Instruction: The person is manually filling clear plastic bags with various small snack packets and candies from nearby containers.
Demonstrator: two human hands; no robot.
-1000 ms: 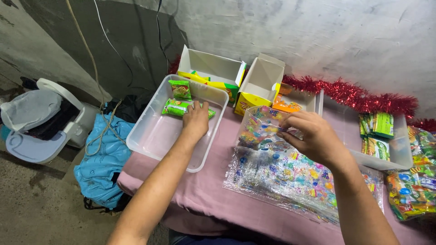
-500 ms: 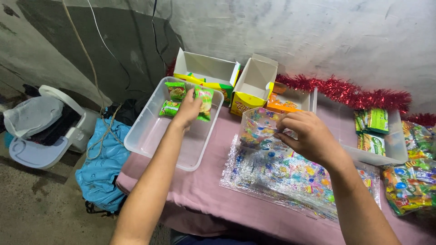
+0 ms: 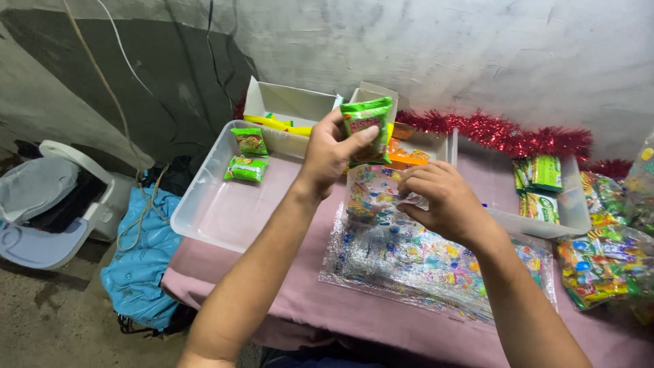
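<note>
My left hand [image 3: 332, 151] holds a small green snack packet [image 3: 368, 125] up above the table, just over a clear printed plastic bag [image 3: 373, 197]. My right hand [image 3: 441, 202] pinches the bag's open rim and keeps it standing. The bag rests on a flat stack of the same colourful printed bags [image 3: 422, 266] on the pink tablecloth. To the left, two more green packets [image 3: 248, 155] lie in the far end of a clear plastic tub [image 3: 211, 218].
White boxes [image 3: 289, 109] with yellow and orange packets stand at the back beside red tinsel [image 3: 504, 136]. A clear tray [image 3: 565, 215] with green packets and a pile of colourful snack bags [image 3: 606, 259] sit at the right. A white chair [image 3: 54, 204] and blue sack [image 3: 139, 266] are on the floor left.
My left hand has lifted out of the clear tub with one green packet and moved right, up over the open bag. My right hand has stayed on the bag.
</note>
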